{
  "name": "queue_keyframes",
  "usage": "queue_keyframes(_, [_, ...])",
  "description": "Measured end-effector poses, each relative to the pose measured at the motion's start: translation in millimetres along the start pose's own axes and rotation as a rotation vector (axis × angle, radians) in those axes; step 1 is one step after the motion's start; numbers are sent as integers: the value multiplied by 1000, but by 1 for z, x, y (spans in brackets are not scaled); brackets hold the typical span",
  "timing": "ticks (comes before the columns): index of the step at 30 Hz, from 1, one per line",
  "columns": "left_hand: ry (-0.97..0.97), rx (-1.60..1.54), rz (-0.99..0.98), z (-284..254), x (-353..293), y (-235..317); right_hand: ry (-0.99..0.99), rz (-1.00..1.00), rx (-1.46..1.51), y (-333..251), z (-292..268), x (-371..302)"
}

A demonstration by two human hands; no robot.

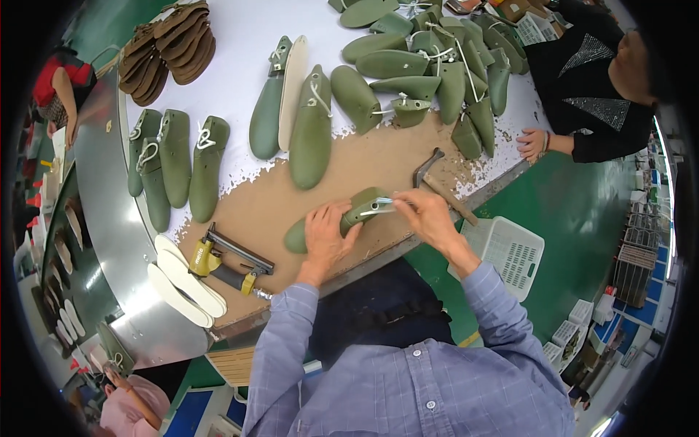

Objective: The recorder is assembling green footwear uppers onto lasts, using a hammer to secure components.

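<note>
A green shoe last [354, 213] lies on its side on the brown work surface in front of me. My left hand [327, 231] wraps over its middle and presses it to the table. At its heel end my right hand [431, 221] pinches a white cord [379, 208], which runs by a small hole in the last. Just beyond, two larger lasts [310, 146] [266, 116] lie with a pale insole [293, 87] between them. A hammer [443, 183] rests to the right of my right hand. Left of my left hand is a yellow-and-black nail gun [227, 264].
Many green lasts [393, 64] are heaped at the far right. Several corded lasts [175, 158] line up at left, near pale insoles [178, 284] and brown stacked pieces [167, 49]. A white crate [510, 251] is below the table edge. A co-worker's hand [534, 143] rests at the right edge.
</note>
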State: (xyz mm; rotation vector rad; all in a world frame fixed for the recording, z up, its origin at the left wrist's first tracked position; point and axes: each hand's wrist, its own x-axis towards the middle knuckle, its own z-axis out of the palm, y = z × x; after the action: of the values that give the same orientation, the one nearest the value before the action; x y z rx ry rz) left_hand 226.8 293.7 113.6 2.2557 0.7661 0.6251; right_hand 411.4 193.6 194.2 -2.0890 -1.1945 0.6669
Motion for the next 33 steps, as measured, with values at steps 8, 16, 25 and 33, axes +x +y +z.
queue_keyframes(8, [-3,-20,-18,-1,-1,-3,-291,-18,-229,-26,16,11])
queue_keyframes(16, [-24,-10,-23,-1,-2,-4,-481,-571,-632,-23,18,25])
queue_keyframes(25, [16,-20,2,0,0,-3,-496,-303,-364,-16,14,27])
queue_keyframes(33, [-65,32,-51,-4,-6,-5,-463,-300,-566,-34,49,33])
